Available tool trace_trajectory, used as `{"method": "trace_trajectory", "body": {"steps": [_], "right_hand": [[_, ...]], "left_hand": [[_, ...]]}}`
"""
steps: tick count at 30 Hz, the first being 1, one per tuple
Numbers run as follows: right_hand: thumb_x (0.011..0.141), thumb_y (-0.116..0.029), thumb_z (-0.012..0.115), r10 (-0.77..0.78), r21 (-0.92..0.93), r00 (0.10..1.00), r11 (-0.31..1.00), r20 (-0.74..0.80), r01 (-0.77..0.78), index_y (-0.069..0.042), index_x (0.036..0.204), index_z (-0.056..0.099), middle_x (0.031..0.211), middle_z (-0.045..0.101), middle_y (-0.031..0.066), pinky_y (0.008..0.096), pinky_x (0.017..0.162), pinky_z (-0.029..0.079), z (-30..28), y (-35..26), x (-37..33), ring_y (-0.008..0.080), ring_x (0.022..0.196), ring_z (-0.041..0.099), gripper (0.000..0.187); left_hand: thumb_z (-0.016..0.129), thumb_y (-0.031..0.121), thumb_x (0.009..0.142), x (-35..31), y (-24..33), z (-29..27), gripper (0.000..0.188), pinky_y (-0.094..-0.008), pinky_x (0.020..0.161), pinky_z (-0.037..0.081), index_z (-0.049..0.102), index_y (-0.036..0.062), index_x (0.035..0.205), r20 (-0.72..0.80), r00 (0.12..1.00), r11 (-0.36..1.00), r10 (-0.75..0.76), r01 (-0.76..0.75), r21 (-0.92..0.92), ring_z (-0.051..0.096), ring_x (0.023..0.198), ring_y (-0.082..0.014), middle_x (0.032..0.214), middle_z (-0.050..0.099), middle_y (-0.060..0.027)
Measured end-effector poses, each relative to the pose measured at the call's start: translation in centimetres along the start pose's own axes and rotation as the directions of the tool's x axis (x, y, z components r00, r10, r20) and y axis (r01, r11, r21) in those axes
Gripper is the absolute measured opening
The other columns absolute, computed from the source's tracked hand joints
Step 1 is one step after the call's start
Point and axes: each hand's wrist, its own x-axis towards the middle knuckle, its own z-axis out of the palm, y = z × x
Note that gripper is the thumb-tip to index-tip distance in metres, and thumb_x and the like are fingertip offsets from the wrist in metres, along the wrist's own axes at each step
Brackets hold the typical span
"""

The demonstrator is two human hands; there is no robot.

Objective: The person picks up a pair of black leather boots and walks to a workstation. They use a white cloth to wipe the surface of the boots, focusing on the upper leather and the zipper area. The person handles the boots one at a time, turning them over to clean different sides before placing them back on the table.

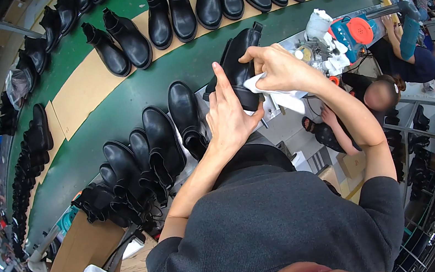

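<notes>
A black ankle boot [243,49] is held tilted in front of me, its pull tab toward the upper right. My left hand [227,113] grips it from the near left, index finger stretched along the side and thumb near the sole. My right hand [281,68] pinches a white cloth [286,99] against the boot's right side, with the loose end hanging below. Part of the boot is hidden behind both hands. Just left of my left hand stands another black boot [184,107], one of several along the near table edge.
Several finished-looking black boots [208,3] line a tan cardboard strip [79,102] on the green table [113,103]. At right are crumpled white cloths [318,24] and a teal and orange container [352,33]. A co-worker [375,94] sits near a shoe rack [423,135]. A cardboard box [81,255] stands lower left.
</notes>
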Motion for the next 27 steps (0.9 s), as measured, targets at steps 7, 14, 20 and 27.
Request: {"method": "trace_trajectory", "body": {"steps": [7, 14, 20, 27], "right_hand": [[0.06, -0.011, 0.063, -0.028, -0.012, 1.0, 1.0, -0.004, 0.028, 0.012, 0.101, 0.059, 0.06, 0.06, 0.0206, 0.0367, 0.059, 0.049, -0.2, 0.1, -0.2, 0.0305, 0.059, 0.063, 0.047], [0.061, -0.01, 0.063, -0.031, -0.016, 0.999, 0.999, 0.016, 0.031, 0.012, 0.101, 0.058, 0.059, 0.059, 0.0201, 0.0356, 0.058, 0.049, -0.3, 0.5, 0.0, 0.0304, 0.058, 0.063, 0.046], [0.061, -0.01, 0.063, 0.019, -0.072, 1.0, 0.997, -0.006, -0.019, 0.012, 0.101, 0.058, 0.056, 0.058, 0.0199, 0.0357, 0.056, 0.049, -0.2, 0.0, 0.2, 0.0296, 0.056, 0.063, 0.045], [0.061, -0.01, 0.063, 0.026, -0.02, 0.999, 0.999, -0.035, -0.027, 0.012, 0.1, 0.058, 0.056, 0.058, 0.0193, 0.0358, 0.056, 0.048, 0.0, 0.1, 0.3, 0.0288, 0.054, 0.062, 0.045]], "left_hand": [[0.079, 0.028, 0.063, -0.1, 0.2, 0.2, 0.121, -0.0434, 0.077, 0.053, -0.004, -0.0087, 0.143, 0.009, 1.0, 1.0, -0.001, 0.001, 0.005, 0.058, 0.098, -0.042, 0.114, 0.054, -0.0316], [0.08, 0.028, 0.062, 0.1, 0.4, 0.3, 0.122, -0.0431, 0.076, 0.054, -0.005, -0.0089, 0.142, -0.008, 1.0, 1.0, 0.018, -0.018, 0.008, 0.058, 0.097, -0.0425, 0.115, 0.054, -0.0321], [0.08, 0.028, 0.062, 0.2, 0.4, 0.5, 0.123, -0.0435, 0.075, 0.053, -0.005, -0.009, 0.142, -0.004, 1.0, 1.0, 0.006, -0.006, 0.001, 0.058, 0.095, -0.043, 0.115, 0.053, -0.0322], [0.08, 0.028, 0.062, 0.1, 0.2, 0.6, 0.123, -0.0439, 0.073, 0.053, -0.006, -0.0093, 0.142, -0.025, 1.0, 1.0, 0.015, -0.015, 0.002, 0.059, 0.093, -0.0423, 0.114, 0.054, -0.0322]]}}
